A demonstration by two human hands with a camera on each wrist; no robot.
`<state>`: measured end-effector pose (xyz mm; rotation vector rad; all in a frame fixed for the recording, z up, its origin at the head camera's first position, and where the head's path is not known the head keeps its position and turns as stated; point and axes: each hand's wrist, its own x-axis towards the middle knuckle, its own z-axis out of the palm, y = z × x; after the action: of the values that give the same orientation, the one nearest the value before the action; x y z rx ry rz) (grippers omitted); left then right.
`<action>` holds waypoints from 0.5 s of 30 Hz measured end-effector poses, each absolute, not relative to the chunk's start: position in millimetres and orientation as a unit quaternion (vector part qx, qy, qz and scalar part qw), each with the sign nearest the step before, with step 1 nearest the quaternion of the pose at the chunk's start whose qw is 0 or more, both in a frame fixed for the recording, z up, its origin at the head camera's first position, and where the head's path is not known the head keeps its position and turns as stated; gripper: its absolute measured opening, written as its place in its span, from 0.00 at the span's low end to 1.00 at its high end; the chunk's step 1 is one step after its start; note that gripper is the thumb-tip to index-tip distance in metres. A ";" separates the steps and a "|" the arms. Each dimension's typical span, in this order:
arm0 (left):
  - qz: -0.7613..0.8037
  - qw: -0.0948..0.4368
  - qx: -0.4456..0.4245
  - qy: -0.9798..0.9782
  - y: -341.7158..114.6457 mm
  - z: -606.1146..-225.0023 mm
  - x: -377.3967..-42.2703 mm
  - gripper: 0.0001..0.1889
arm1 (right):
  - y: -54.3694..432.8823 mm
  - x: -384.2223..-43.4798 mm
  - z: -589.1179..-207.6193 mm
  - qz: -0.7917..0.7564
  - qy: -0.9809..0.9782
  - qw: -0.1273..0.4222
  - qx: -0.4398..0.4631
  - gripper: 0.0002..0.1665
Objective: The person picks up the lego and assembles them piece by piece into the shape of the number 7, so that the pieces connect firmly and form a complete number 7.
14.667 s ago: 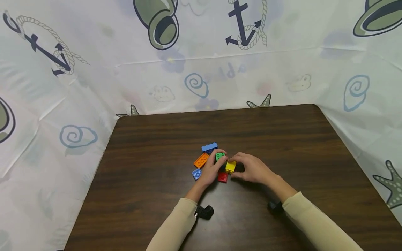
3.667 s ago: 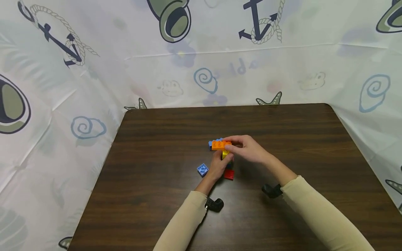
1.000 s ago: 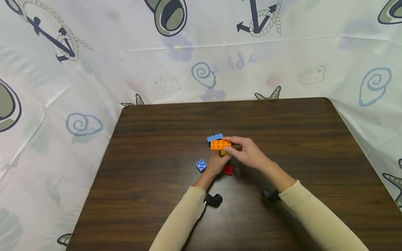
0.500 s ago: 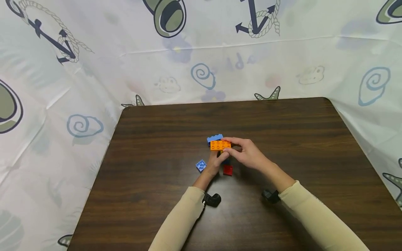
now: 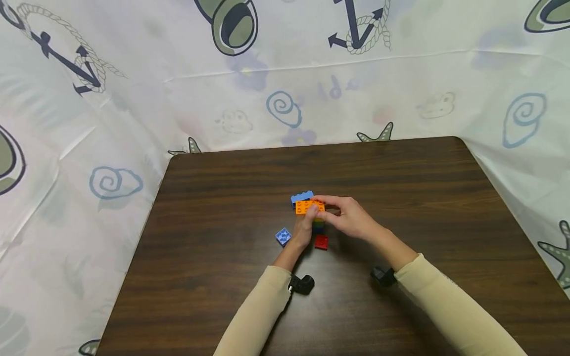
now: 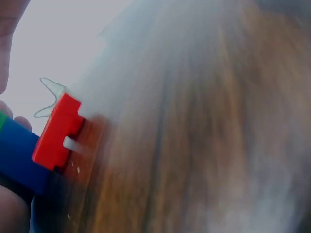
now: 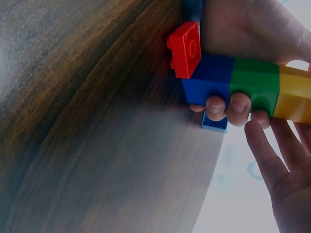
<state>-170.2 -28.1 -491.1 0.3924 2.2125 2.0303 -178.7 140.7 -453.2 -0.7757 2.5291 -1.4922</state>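
Note:
A tower of blue (image 7: pixel 209 77), green (image 7: pixel 255 85) and yellow (image 7: pixel 294 94) bricks stands in my left hand (image 5: pixel 303 230), whose fingers wrap its side in the right wrist view. Across its top lies an orange brick (image 5: pixel 304 207), longer than the others. My left thumb reaches up onto that brick's front edge. With thumb and fingertips, my right hand (image 5: pixel 356 218) pinches the orange brick's right end. Close by the tower's foot lies a red brick (image 5: pixel 321 242), seen also as a red brick (image 6: pixel 58 131) in the left wrist view.
Behind the hands sits a long blue brick (image 5: pixel 302 197). A small blue square brick (image 5: pixel 283 236) lies left of my left wrist. The dark wooden table (image 5: pixel 213 257) ends at a patterned white cloth (image 5: pixel 187 109).
Earliest, my right hand held the yellow brick and the orange brick lay on the table; now the orange one tops the tower. In the last half second my left thumb has risen onto it.

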 end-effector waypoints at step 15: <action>0.708 0.005 0.167 0.686 -22.1 -513.9 -183.3 0.30 | 142.3 -174.8 -456.7 -0.478 0.832 0.056 -0.274 0.33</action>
<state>-183.3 -22.1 -513.9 0.5232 2.1497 2.2172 -174.8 142.3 -456.7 -0.8316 2.5251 -1.4513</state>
